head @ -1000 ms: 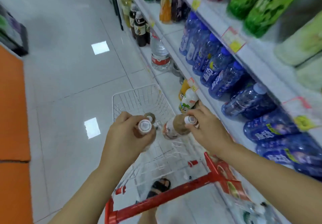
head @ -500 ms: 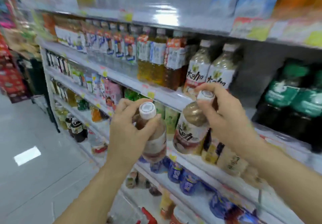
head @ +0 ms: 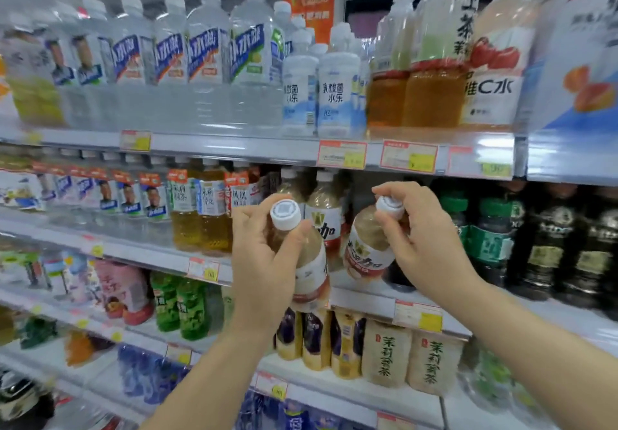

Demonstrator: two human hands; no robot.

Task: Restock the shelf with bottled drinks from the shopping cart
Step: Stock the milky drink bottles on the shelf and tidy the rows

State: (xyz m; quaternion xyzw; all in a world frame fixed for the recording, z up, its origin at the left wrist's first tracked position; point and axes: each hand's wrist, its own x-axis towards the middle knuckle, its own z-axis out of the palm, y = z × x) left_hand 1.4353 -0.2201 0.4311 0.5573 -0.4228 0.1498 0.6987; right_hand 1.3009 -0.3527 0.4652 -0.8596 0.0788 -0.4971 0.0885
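My left hand (head: 264, 255) grips a pale-brown drink bottle (head: 309, 272) with a white cap and a white-and-red label, held upright in front of the shelf. My right hand (head: 424, 239) pinches the white cap of a second, matching bottle (head: 369, 245), tilted with its base toward the middle shelf (head: 364, 296). Two bottles of the same kind (head: 322, 215) stand on that shelf just behind my hands. The shopping cart is out of view.
Dark bottles with green caps (head: 491, 239) fill the shelf to the right of my right hand. Amber tea bottles (head: 200, 215) stand to the left. Water bottles (head: 207, 61) line the shelf above. Beige tea bottles (head: 384, 356) sit on the shelf below.
Both hands lifted the two bottles out of the cart and up to the middle shelf. My view swung from the cart and floor to facing the shelves.
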